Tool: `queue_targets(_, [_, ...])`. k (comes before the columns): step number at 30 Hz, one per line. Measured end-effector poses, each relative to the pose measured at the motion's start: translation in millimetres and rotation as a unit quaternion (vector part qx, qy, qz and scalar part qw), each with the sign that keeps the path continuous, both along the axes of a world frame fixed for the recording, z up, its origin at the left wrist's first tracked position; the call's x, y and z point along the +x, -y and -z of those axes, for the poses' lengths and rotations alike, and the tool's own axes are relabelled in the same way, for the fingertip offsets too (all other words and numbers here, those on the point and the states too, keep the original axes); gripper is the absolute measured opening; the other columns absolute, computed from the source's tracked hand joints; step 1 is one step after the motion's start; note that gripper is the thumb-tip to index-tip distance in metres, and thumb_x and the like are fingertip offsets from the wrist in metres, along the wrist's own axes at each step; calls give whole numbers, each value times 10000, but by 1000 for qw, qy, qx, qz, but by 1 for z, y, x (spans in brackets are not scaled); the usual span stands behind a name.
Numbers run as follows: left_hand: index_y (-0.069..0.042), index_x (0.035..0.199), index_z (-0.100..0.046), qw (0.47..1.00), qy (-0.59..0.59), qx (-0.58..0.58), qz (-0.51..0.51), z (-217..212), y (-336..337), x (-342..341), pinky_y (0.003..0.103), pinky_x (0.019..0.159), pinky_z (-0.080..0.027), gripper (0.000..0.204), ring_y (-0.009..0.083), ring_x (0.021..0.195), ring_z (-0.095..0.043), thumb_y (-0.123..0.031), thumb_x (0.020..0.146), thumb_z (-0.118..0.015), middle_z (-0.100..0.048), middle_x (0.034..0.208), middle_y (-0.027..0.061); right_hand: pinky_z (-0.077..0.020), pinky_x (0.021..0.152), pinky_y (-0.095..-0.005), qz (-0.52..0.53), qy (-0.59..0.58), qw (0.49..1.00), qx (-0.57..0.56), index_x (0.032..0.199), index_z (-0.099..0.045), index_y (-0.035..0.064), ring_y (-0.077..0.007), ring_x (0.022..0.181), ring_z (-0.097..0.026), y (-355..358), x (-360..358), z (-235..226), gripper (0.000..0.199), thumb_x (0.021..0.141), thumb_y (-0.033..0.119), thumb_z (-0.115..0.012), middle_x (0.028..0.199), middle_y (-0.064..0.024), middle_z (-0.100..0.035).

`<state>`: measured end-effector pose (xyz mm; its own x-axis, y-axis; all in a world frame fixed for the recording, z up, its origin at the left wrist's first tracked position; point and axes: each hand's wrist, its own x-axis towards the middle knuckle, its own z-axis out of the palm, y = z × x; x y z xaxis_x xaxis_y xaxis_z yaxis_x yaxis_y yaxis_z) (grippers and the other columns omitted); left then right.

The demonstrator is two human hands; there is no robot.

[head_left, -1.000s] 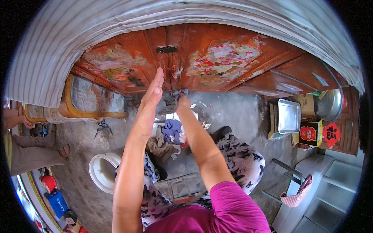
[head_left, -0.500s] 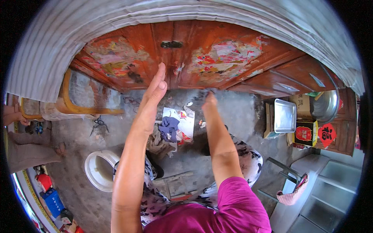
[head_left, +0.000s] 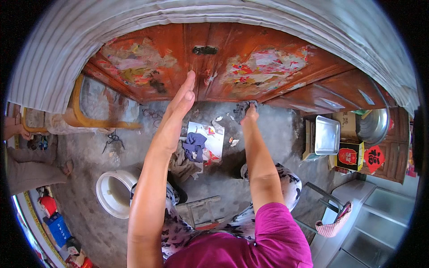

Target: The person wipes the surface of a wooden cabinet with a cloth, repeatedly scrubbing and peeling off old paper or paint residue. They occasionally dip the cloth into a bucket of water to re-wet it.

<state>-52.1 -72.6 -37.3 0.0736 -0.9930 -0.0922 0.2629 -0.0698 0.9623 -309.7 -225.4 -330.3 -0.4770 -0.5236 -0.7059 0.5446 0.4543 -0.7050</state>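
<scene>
A reddish-brown wooden double door [head_left: 219, 85] with torn, colourful paper remnants stands in front of me. My left hand [head_left: 181, 102] is raised before its left panel, fingers stretched out straight and holding nothing. Whether the palm touches the wood I cannot tell. Low at the foot of the right panel, my right hand [head_left: 250, 112] grips a crumpled grey rag [head_left: 241, 108]. Between my arms on the floor lies a white sheet [head_left: 216, 136], with a dark blue cloth [head_left: 194, 146] and a greyish-brown cloth [head_left: 182, 163] on or beside it.
A white bucket [head_left: 103, 196] stands at my left, near a yellow-edged padded chair [head_left: 80, 102]. Metal tray [head_left: 327, 135], steel basin [head_left: 374, 127] and boxes [head_left: 351, 155] are at the right. A low stool [head_left: 201, 206] is beneath me. Another person's leg [head_left: 35, 167] shows at far left.
My right hand, blurred by motion before, has moved slightly right with the rag, which now shows clearly. My left hand keeps its raised, flat pose. The view has shifted a little.
</scene>
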Motion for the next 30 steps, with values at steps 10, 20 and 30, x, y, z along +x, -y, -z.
queue_targets(10, [-20,1608,-227,1000,-12,-7,9,4,3,-2,365,1265,-86,842,219,1571,-126,-544,1016,-518,-184,1694,127,-513,990,-490,-17,167,986,27,1372,-521,79,-303,1177,-606,-48,190,-7,341,1057,196,-471,1342,-120,-600])
queue_targets(20, [-1,1598,-248,1000,-15,-7,-9,12,-4,13,364,1265,-75,832,230,1571,-134,-550,1023,-494,-207,1688,136,-557,902,-499,-160,426,883,-116,1341,-558,111,-290,1083,-663,-81,188,-101,324,1020,138,-531,1304,-82,-630])
queue_targets(30, [-15,1603,-242,999,-12,-21,25,4,5,-5,363,1265,-73,822,231,1575,-112,-574,1036,-447,-193,1692,130,-521,980,-555,-131,253,958,26,1374,-550,82,-325,1174,-623,-35,184,34,380,1063,205,-369,1301,-140,-633])
